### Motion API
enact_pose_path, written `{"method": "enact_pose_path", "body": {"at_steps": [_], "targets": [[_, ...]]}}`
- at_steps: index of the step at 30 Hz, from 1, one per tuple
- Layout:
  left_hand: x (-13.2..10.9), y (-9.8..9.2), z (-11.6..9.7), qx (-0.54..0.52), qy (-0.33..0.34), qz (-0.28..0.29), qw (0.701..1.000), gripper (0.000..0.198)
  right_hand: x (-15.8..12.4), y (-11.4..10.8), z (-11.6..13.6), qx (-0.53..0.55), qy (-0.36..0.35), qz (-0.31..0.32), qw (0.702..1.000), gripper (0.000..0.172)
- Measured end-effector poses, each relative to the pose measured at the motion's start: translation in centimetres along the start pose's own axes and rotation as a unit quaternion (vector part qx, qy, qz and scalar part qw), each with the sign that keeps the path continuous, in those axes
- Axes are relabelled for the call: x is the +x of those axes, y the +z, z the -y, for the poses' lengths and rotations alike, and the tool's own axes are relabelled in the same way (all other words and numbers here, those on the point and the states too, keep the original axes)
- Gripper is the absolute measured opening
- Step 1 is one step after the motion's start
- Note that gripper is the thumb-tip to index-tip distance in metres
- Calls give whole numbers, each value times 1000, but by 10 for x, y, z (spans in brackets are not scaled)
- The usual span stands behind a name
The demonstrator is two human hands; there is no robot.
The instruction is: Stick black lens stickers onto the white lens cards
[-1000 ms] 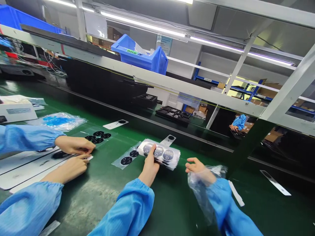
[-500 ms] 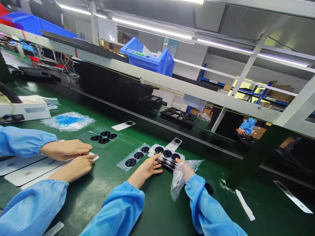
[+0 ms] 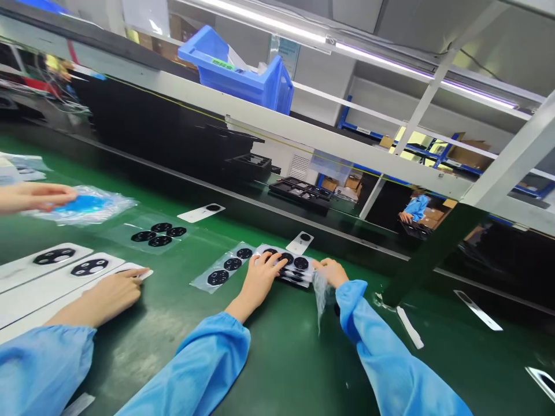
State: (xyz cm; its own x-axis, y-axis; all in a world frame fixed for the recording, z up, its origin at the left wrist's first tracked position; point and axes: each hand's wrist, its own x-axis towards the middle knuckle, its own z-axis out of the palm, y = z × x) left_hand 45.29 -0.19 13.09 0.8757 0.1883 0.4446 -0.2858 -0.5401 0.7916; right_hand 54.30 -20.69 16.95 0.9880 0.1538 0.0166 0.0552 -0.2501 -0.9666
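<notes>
A small stack of clear film sheets carrying black round parts (image 3: 299, 264) lies on the green belt (image 3: 281, 358) in front of me. My left hand (image 3: 260, 277) rests on its left end with fingers spread flat over the top sheet. My right hand (image 3: 332, 271) is curled at the stack's right end and grips a crumpled clear plastic bag (image 3: 321, 294), which hangs below the palm. Just left of the stack lies another film strip with three black discs (image 3: 225, 271).
A co-worker's hand (image 3: 108, 294) presses on white plates (image 3: 52, 260) at the left; their other hand (image 3: 39, 196) touches a bag of blue material (image 3: 84, 205). A film sheet with black discs (image 3: 158, 236), white strips (image 3: 302, 241) (image 3: 410, 326), black trays (image 3: 301, 193) and a blue bin (image 3: 236, 72) surround.
My right hand came in with the plastic bag to the stack's right end. My left hand went from holding the stack to lying flat on it. The co-worker's far hand moved to the blue bag.
</notes>
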Motion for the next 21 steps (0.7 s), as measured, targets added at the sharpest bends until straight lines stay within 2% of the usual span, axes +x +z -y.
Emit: {"method": "enact_pose_path", "body": {"at_steps": [2,4,6,7,9,10,13,15,16,18,19,21], "targets": [[0,-2,-6,6,12,3,1000,24,-9,-23,8,9,13,-35,999,25],[-8,4,-24,-4,26,10,1000,29,-30,-38,11,32,14,-82,996,30],[-26,20,-54,-38,48,35,998,52,-62,-43,11,60,9,-135,989,38],[-39,31,-71,-73,59,68,993,68,-80,-42,9,74,5,-158,985,40],[-69,50,-104,-250,15,167,954,89,-119,-39,5,96,-6,-192,977,39],[-83,57,-117,-287,1,203,936,89,-139,-39,4,106,-8,-190,976,38],[-110,64,-136,-247,49,181,951,42,-201,-55,5,141,-12,-144,979,38],[-116,63,-138,-212,59,172,960,24,-243,-74,5,191,-25,-70,979,38],[-118,64,-138,-191,59,141,970,23,-262,-81,2,201,-40,-66,977,35],[-128,73,-142,-152,68,95,982,28,-294,-88,-10,188,-68,-116,973,45],[-137,81,-147,-144,90,108,980,32,-306,-87,-21,186,-69,-137,970,54],[-162,101,-162,-173,161,206,950,41,-324,-82,-46,230,-69,-158,958,67]]}}
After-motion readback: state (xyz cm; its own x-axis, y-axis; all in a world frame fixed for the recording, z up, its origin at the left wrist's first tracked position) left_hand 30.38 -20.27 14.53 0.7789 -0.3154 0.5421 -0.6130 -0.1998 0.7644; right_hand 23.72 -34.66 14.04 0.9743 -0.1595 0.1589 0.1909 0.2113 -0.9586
